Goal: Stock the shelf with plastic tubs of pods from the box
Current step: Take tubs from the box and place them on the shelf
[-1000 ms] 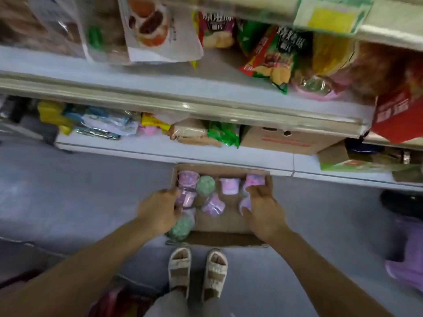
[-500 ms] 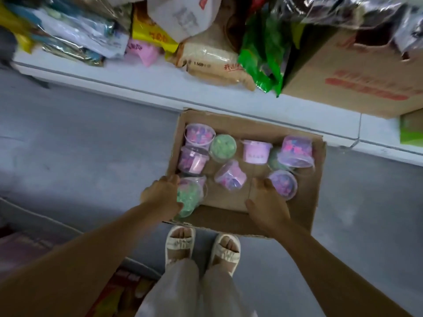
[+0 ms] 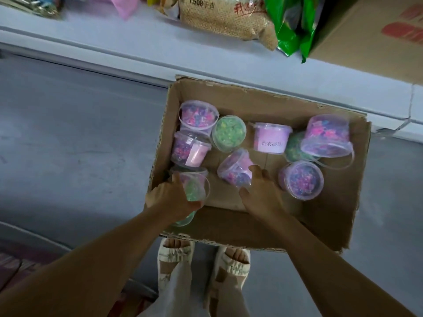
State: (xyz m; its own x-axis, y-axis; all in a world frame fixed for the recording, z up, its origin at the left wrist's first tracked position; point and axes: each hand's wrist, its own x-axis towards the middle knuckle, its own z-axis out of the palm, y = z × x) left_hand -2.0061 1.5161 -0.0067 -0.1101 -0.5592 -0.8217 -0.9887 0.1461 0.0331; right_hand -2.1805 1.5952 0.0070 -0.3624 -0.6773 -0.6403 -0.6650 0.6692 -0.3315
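Observation:
An open cardboard box (image 3: 325, 216) stands on the grey floor against the bottom shelf (image 3: 128, 49). Several clear plastic tubs of pink, purple and green pods lie in it, some upright, some tipped. My left hand (image 3: 170, 199) grips a tub of green pods (image 3: 194, 186) at the box's near left corner. My right hand (image 3: 261, 193) reaches into the middle of the box, and its fingers touch a tipped tub of pink pods (image 3: 235, 169). A labelled pink tub (image 3: 271, 138) lies on its side further back.
The bottom shelf carries a bag of grain (image 3: 229, 17), green packets (image 3: 293, 28) and a large cardboard carton (image 3: 375, 35). My sandalled feet (image 3: 203, 259) stand right at the box's near wall. Grey floor stretches left and right of the box.
The camera has dropped closer to the box. My left hand has closed round the green tub, and my right hand has moved forward onto the tipped pink tub.

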